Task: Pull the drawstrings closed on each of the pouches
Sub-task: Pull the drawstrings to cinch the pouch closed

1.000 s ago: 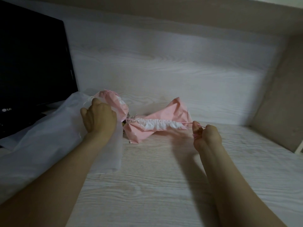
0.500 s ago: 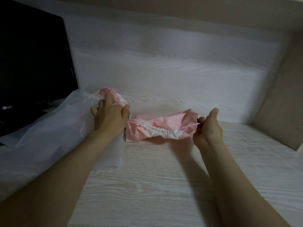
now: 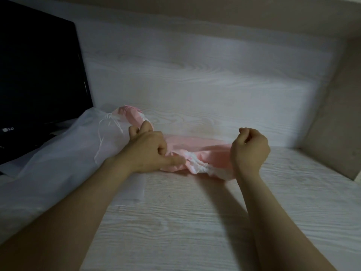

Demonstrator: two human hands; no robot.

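Viewing from the head camera: pink pouch (image 3: 195, 145) lies on the counter (image 3: 195, 222) between both hands, white gathered mouth nearest the camera. Left hand (image 3: 148, 151) grip pinches the pouch's left end. Right hand (image 3: 250, 151) grip is clenched on its right end. White pouch (image 3: 58, 163) lies just left.

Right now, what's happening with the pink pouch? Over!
Left hand holds pink pouch left end. Right hand curled on its right end. Mouth partly gathered, not shut. White pouch alongside, not blocking.

Bare forearms, left hand (image 3: 148, 150), right hand (image 3: 251, 151)
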